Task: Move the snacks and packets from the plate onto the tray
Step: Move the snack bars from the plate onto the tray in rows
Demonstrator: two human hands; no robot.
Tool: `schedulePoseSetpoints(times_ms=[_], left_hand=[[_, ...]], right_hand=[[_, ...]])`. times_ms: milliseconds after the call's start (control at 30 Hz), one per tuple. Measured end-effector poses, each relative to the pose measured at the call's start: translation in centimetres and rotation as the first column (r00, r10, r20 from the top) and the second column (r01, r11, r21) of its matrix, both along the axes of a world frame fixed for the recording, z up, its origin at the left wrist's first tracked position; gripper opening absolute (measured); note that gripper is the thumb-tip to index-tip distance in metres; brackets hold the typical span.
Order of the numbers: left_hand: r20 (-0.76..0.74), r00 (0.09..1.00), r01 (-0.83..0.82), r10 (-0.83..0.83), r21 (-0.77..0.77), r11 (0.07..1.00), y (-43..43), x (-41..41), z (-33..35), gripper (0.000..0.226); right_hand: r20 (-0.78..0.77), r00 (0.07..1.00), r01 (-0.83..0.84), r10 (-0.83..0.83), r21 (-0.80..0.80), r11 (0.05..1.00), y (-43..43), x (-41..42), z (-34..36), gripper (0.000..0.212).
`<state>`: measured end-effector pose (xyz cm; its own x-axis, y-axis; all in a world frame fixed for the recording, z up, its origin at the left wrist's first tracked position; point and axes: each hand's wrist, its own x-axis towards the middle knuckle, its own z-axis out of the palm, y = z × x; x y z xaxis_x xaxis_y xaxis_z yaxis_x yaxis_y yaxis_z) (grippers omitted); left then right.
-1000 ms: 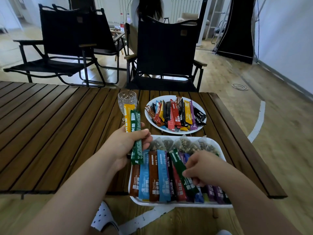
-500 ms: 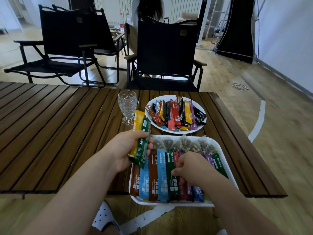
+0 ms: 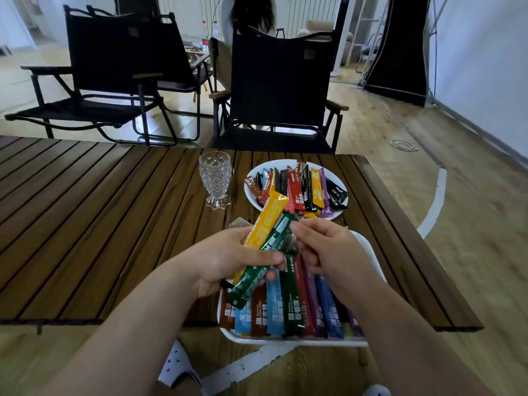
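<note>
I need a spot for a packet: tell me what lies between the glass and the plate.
Nothing but bare table slats; the glass and the plate stand apart, with only wood between them. The head view shows it.

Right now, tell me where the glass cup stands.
In the head view, the glass cup stands on the wooden table, just left of the white plate.

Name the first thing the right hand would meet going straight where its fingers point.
The green packet held in the left hand; fingertips of the right hand sit close by its upper end, though depth is unclear.
</note>
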<state>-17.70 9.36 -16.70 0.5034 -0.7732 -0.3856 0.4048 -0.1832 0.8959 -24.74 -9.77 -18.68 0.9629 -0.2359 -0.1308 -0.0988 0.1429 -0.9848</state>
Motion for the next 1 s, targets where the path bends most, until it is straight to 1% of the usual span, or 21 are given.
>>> schedulePoseSetpoints(times_ms=[67,167,233,267,333,400,433,467,533,567,633,700,767,833,933,1000], left_hand=[[-0.050,0.997,-0.055,0.053,-0.040,0.998,-0.1,0.1,-0.1,0.045],[-0.095,0.987,-0.134,0.128,-0.064,0.989,0.1,0.4,0.0,0.058],[-0.164,0.968,-0.205,0.191,-0.078,0.976,0.1,0.6,0.1,0.061],[-0.208,0.951,-0.250,0.228,-0.083,0.965,0.1,0.6,0.1,0.059],[-0.283,0.909,-0.342,0.307,-0.086,0.936,0.0,0.7,0.2,0.057],[-0.308,0.875,-0.416,0.374,-0.082,0.906,0.1,0.8,0.5,0.053],[-0.303,0.863,-0.446,0.404,-0.082,0.891,0.1,0.9,0.6,0.048],[-0.288,0.854,-0.473,0.433,-0.088,0.876,0.3,1.0,0.7,0.042],[-0.264,0.838,-0.521,0.478,-0.123,0.844,0.4,1.0,0.9,0.035],[-0.270,0.822,-0.549,0.501,-0.147,0.823,0.4,1.0,1.0,0.036],[-0.300,0.782,-0.610,0.546,-0.189,0.770,0.4,1.0,1.1,0.037],[-0.280,0.764,-0.639,0.581,-0.204,0.742,0.2,0.9,1.1,0.042],[-0.180,0.773,-0.634,0.609,-0.184,0.751,0.0,0.7,0.8,0.045],[-0.070,0.793,-0.608,0.606,-0.160,0.777,-0.3,0.4,0.5,0.043],[-0.063,0.817,-0.574,0.573,-0.176,0.799,-0.8,0.1,0.3,0.035],[-0.070,0.813,-0.581,0.578,-0.150,0.800,-0.9,0.1,0.3,0.028]], right_hand=[[0.046,0.999,0.002,-0.009,0.138,0.990,-0.3,0.0,0.2,0.008],[0.158,0.982,0.052,-0.107,0.318,0.947,-0.6,0.0,0.8,0.004],[0.226,0.961,0.061,-0.162,0.394,0.917,-0.8,0.0,1.1,0.006],[0.262,0.952,0.038,-0.160,0.417,0.908,-0.8,-0.1,1.4,0.006],[0.322,0.942,-0.058,-0.091,0.425,0.903,-0.9,-0.4,1.9,0.009],[0.326,0.945,-0.144,0.014,0.376,0.915,-1.1,-0.9,2.4,0.018],[0.311,0.949,-0.162,0.058,0.319,0.934,-1.2,-1.1,2.5,0.021],[0.289,0.953,-0.161,0.088,0.241,0.957,-1.2,-1.3,2.5,0.020],[0.245,0.965,-0.110,0.090,0.069,0.991,-1.2,-1.4,2.3,0.008],[0.233,0.969,-0.077,0.078,-0.010,0.997,-1.3,-1.3,2.1,0.012],[0.182,0.979,-0.058,0.087,-0.160,0.985,-1.7,-1.4,1.9,0.027],[0.059,0.981,-0.158,0.182,-0.286,0.945,-1.9,-1.6,1.9,0.029],[-0.077,0.964,-0.264,0.253,-0.350,0.899,-1.8,-1.7,1.6,0.024],[-0.153,0.956,-0.292,0.252,-0.385,0.875,-1.5,-1.6,1.2,0.019],[-0.230,0.932,-0.354,0.279,-0.427,0.832,-1.2,-1.6,1.1,0.010],[-0.268,0.921,-0.381,0.284,-0.450,0.808,-1.3,-1.7,1.2,0.008]])
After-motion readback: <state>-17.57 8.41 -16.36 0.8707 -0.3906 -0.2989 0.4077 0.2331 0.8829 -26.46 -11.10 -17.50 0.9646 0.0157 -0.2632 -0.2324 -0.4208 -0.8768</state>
